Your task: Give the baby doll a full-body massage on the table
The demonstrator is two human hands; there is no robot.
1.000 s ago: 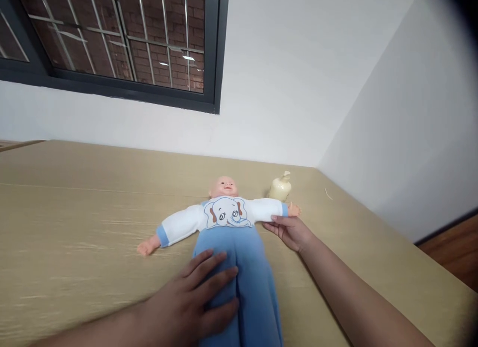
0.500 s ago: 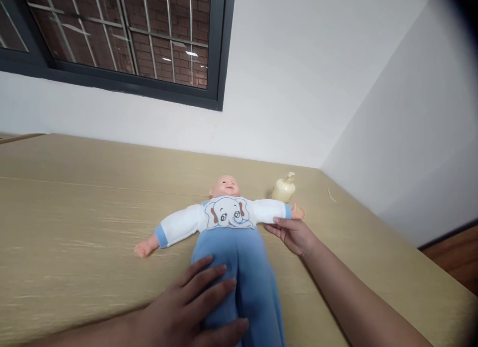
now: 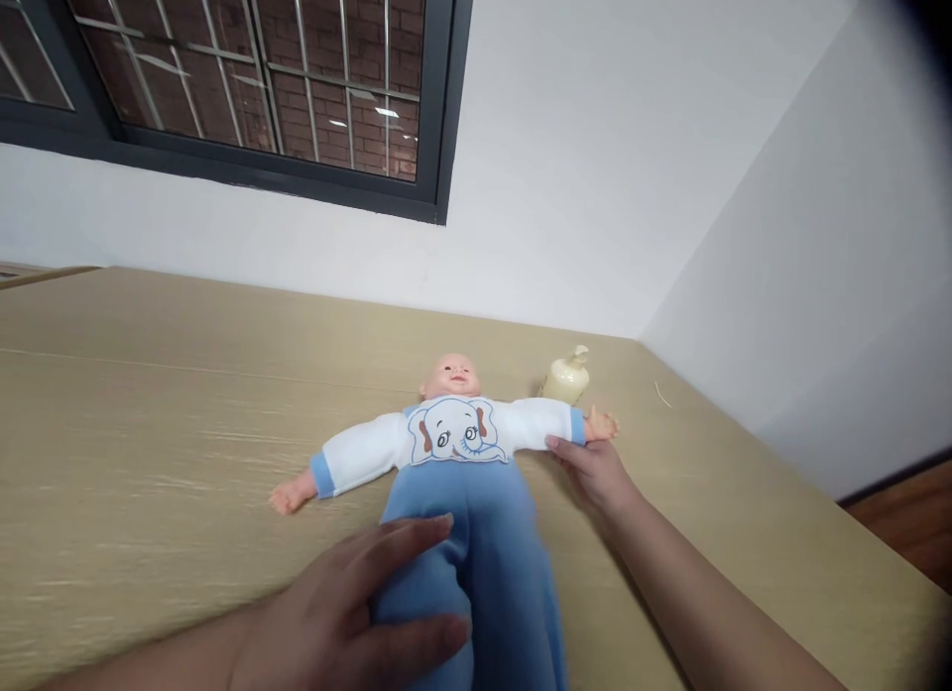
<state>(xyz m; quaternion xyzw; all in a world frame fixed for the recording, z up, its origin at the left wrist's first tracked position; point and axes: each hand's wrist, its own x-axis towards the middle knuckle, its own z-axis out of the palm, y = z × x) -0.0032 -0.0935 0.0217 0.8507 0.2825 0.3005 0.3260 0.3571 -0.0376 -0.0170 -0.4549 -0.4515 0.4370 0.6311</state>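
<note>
With the clock face centred on the elephant patch point(image 3: 455, 431), the doll point(image 3: 461, 483) lies on its back on the table point(image 3: 185, 413), its head point(image 3: 452, 376) at twelve o'clock and its blue trousers point(image 3: 513, 562) running down to six. One white sleeve point(image 3: 535, 423) reaches out to three o'clock, the other point(image 3: 362, 456) towards eight, and bare doll hands show beyond the blue cuffs.

The person's right hand point(image 3: 599, 475) is at four o'clock, its grip pinching the sleeve near the cuff, thumb on top and fingers mostly hidden beneath. The left hand point(image 3: 346, 597), towards seven, lies over one trouser leg with the thumb set apart from the fingers; whether this grip squeezes the leg, one cannot tell.

A cream bottle point(image 3: 566, 379) with a narrow top stands at two o'clock, just behind the sleeve that the right hand holds; its base is partly hidden. A thin pale strand point(image 3: 662, 395) lies farther out, near three. The dark-framed window point(image 3: 438, 146) is at eleven, set in a white wall point(image 3: 565, 175).
</note>
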